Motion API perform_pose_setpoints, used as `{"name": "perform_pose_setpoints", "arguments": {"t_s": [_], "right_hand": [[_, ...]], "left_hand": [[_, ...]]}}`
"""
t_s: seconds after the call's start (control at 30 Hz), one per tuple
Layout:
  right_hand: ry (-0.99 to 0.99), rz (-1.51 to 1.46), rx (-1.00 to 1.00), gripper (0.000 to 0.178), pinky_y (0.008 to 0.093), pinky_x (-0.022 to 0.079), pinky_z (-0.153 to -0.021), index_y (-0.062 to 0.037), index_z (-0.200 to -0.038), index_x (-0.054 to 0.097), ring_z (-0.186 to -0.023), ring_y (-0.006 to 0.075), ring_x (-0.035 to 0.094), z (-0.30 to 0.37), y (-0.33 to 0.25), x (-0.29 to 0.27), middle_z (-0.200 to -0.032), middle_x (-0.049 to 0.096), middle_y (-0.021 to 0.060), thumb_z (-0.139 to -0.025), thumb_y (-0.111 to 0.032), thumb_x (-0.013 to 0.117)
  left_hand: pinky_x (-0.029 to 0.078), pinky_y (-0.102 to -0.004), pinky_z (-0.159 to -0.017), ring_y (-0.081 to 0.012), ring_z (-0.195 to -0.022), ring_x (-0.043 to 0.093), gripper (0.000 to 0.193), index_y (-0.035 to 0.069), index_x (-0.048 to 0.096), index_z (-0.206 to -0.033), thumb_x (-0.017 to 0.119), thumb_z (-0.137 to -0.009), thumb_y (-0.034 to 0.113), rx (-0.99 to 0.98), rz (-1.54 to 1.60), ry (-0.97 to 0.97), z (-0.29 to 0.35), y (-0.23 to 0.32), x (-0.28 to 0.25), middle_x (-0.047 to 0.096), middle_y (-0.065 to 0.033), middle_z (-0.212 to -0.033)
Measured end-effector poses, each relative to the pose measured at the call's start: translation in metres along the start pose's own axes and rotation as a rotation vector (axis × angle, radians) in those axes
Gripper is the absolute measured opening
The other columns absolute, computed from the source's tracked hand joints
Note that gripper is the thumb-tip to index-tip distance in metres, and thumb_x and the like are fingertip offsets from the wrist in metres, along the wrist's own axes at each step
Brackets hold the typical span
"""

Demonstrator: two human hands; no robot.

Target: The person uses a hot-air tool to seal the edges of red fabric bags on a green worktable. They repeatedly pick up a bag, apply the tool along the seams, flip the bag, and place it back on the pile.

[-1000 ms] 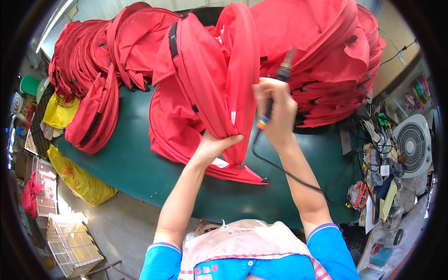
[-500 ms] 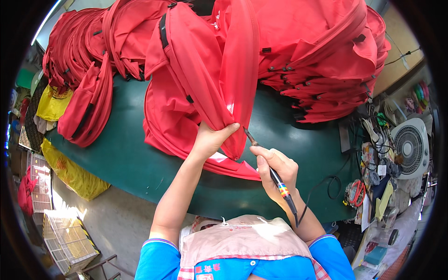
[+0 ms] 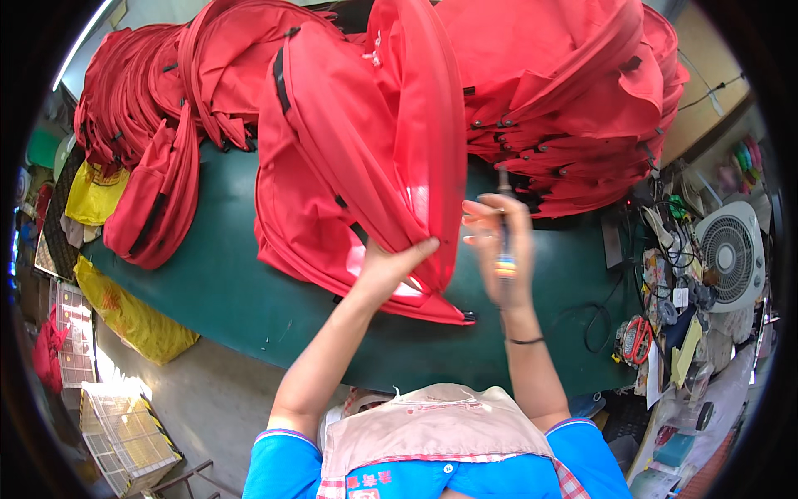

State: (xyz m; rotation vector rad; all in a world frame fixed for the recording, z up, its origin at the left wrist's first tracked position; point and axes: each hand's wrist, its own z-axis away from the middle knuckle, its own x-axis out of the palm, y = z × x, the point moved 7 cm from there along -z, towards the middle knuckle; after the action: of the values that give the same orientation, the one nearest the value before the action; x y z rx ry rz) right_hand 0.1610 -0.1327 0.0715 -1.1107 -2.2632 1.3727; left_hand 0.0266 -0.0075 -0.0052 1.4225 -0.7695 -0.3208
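A red fabric bag piece (image 3: 332,125) with curved zipper-like seams and black tabs stands folded on the green table (image 3: 241,291). My left hand (image 3: 392,264) grips its near lower edge, thumb on top and fingers hidden behind the cloth. Just to the right, apart from the fabric, my right hand (image 3: 505,237) holds a soldering iron (image 3: 505,267) with a multicoloured band on its handle. The iron's tip points away from me, toward the stack of red pieces. Motion blurs that hand and the tool.
Stacked red fabric pieces (image 3: 573,108) lie at the far right, and more red pieces (image 3: 133,91) crowd the far left. Yellow bags (image 3: 133,312) hang by the left edge. On the right are a fan (image 3: 731,256), red-handled scissors (image 3: 637,341) and a black cord (image 3: 597,328).
My right hand has swung away from the fabric, farther out and slightly right, turning the iron's tip outward. My left hand has shifted slightly right and nearer, bringing the cloth's edge along.
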Motion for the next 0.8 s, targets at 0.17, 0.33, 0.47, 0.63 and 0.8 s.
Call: {"name": "perform_pose_setpoints", "arguments": {"t_s": [0.17,0.33,0.47,0.63,0.8], "right_hand": [[0.289,-0.425,0.242,0.020,0.0263,0.049,-0.083,-0.0023,-0.115,0.065,-0.092,0.0071,0.059,0.024,0.059,0.013,-0.102,0.068,0.0011,-0.100,-0.014,0.068],[0.256,-0.458,0.246,0.039,0.0294,0.051,-0.091,-0.0052,-0.125,0.051,-0.103,0.0127,0.060,0.040,0.067,0.020,-0.113,0.063,0.0077,-0.093,-0.004,0.074],[0.145,-0.058,0.233,0.047,0.0311,0.051,-0.092,-0.0027,-0.123,0.049,-0.100,0.0156,0.063,0.047,0.066,0.019,-0.113,0.064,0.0072,-0.087,-0.002,0.080],[0.231,0.125,0.220,0.032,0.0310,0.053,-0.080,-0.0035,-0.117,0.056,-0.084,0.0143,0.063,0.050,0.060,-0.010,-0.104,0.068,0.0101,-0.094,-0.015,0.074],[0.305,-0.138,-0.171,0.042,0.0258,0.052,-0.067,0.0001,-0.134,0.050,-0.066,0.0112,0.058,0.064,0.000,-0.049,-0.085,0.064,0.0073,-0.112,-0.035,0.042]], "left_hand": [[0.049,-0.0375,-0.105,-0.0183,-0.121,0.062,0.035,0.006,0.062,-0.130,0.071,-0.095,0.004,0.081,0.564,0.072,0.025,-0.008,-0.029,0.066,-0.0053,-0.129],[0.046,-0.0421,-0.112,-0.0210,-0.131,0.056,0.045,0.012,0.055,-0.139,0.069,-0.096,0.005,0.076,0.545,0.134,0.030,-0.007,-0.041,0.061,-0.0027,-0.137],[0.046,-0.0417,-0.112,-0.0226,-0.130,0.056,0.053,0.009,0.052,-0.140,0.070,-0.091,-0.003,0.086,0.440,0.085,0.031,0.009,-0.033,0.062,-0.0045,-0.135],[0.052,-0.0371,-0.104,-0.0221,-0.120,0.062,0.064,0.004,0.053,-0.136,0.080,-0.080,-0.008,0.134,0.190,0.164,0.015,0.020,-0.023,0.063,-0.0086,-0.131],[0.055,-0.0357,-0.097,-0.0214,-0.113,0.065,0.058,0.002,0.055,-0.131,0.080,-0.080,-0.005,0.221,0.099,0.230,-0.003,0.017,-0.017,0.066,-0.0084,-0.124]]}}
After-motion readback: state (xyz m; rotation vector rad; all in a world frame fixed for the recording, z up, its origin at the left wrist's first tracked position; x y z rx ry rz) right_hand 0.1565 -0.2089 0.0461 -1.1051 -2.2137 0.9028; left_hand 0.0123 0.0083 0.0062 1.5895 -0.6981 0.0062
